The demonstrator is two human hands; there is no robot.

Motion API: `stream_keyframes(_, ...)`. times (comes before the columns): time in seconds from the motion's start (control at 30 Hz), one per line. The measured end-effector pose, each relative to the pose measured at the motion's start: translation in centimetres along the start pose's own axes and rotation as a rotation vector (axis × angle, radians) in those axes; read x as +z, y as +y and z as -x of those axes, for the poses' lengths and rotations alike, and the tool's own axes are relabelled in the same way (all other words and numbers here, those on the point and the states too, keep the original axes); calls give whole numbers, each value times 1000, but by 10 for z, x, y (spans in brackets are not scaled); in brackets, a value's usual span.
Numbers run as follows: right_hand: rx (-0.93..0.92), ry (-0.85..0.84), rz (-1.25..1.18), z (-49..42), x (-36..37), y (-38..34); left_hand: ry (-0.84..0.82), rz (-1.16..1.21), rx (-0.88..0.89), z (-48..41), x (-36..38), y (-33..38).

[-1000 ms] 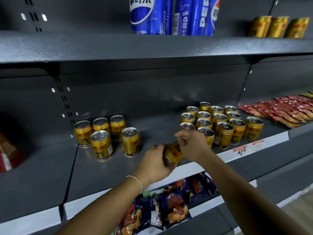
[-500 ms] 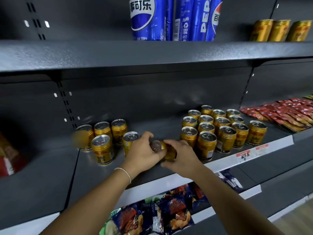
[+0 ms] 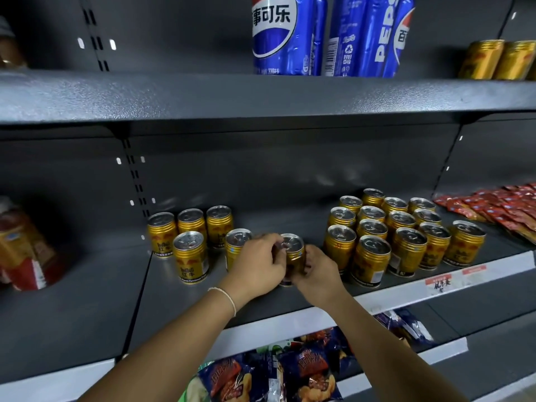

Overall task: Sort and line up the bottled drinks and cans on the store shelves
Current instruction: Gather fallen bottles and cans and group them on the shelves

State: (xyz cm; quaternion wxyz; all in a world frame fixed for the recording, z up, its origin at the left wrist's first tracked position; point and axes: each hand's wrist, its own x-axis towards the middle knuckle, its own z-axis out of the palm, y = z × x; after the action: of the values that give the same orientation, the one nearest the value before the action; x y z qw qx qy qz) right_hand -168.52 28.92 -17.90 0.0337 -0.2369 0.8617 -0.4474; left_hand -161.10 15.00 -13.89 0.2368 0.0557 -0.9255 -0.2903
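Can (image 3: 293, 250) now upright between both hands

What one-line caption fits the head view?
Both hands, left hand and right hand, grip an upright gold can on the middle shelf, between two groups of matching cans.

The cans (image 3: 371, 259) on the middle shelf (image 3: 87, 309) are gold with silver tops and red markings. The shelf is dark grey with a fine speckle; its front strip is white. The tall cans (image 3: 278, 39) above are blue with a red, white and blue roundel. The packets (image 3: 493, 207) at right are red. The wrist band (image 3: 227, 297) is white.
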Motion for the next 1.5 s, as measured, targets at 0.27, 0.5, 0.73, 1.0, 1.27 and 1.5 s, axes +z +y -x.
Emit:
stream_keyframes(0.27,-104,135,21,3,4,-8,94,156,5,35,-8,-14)
stream_keyframes(0.5,-368,273,134,4,15,-67,269,121,35,44,-51,-41)
stream_keyframes(0.73,-392,141,19,5,67,-114,378,87,-38,52,-96,-88)
stream_keyframes(1.0,-224,-127,17,-4,134,-113,311,396,-315,71,-111,-159)
stream_keyframes(1.27,-126,-133,-117,-14,159,-105,165,527,-377,91,-108,-191)
stream_keyframes(1.5,-142,-165,-252,-10,183,-113,75,437,-331,101,-108,-183)
